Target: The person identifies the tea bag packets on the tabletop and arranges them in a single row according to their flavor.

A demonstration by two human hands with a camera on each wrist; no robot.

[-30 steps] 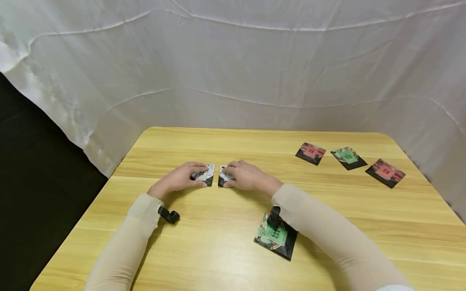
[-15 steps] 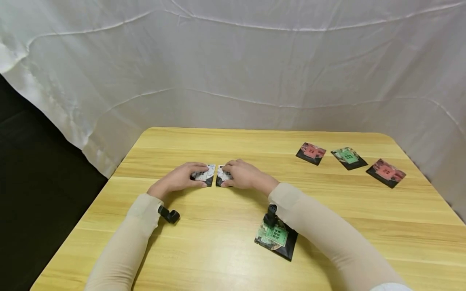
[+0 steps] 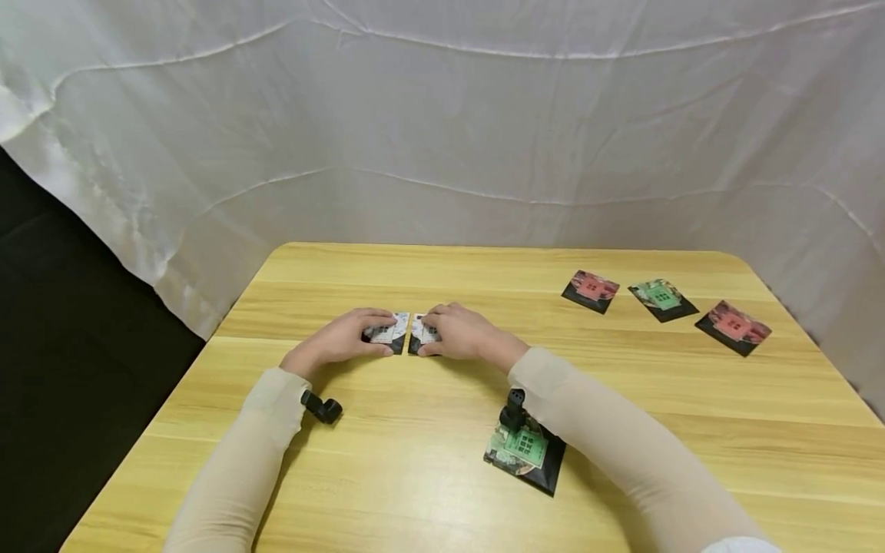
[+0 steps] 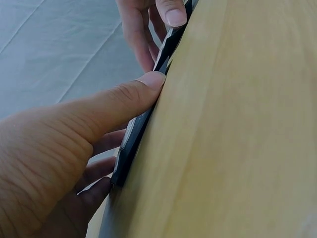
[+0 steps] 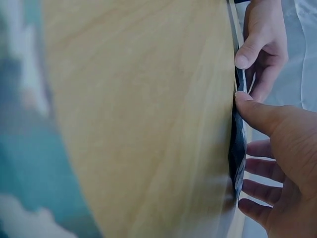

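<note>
Two small flat packets, black with white labels, lie side by side on the wooden table in the head view, a thin gap between them. My left hand (image 3: 339, 339) holds the left packet (image 3: 397, 330) by its edges, the thumb on the near side and fingers over the far part. Opposite it, my right hand (image 3: 469, 333) holds the right packet (image 3: 417, 336) in the same way. Both wrist views show a thumb along the near edge of a packet and fingers behind it. The hands cover the outer part of each packet.
A larger black packet with a green label (image 3: 526, 448) lies below my right wrist, partly hidden. At the back right lie a red-labelled packet (image 3: 591, 289), a green-labelled packet (image 3: 663, 298) and another red-labelled packet (image 3: 734, 326). A pale curtain (image 3: 442, 130) hangs behind the table (image 3: 387, 476).
My right hand has moved slightly left with its packet, narrowing the gap to the left one. The left hand and its packet have stayed in place.
</note>
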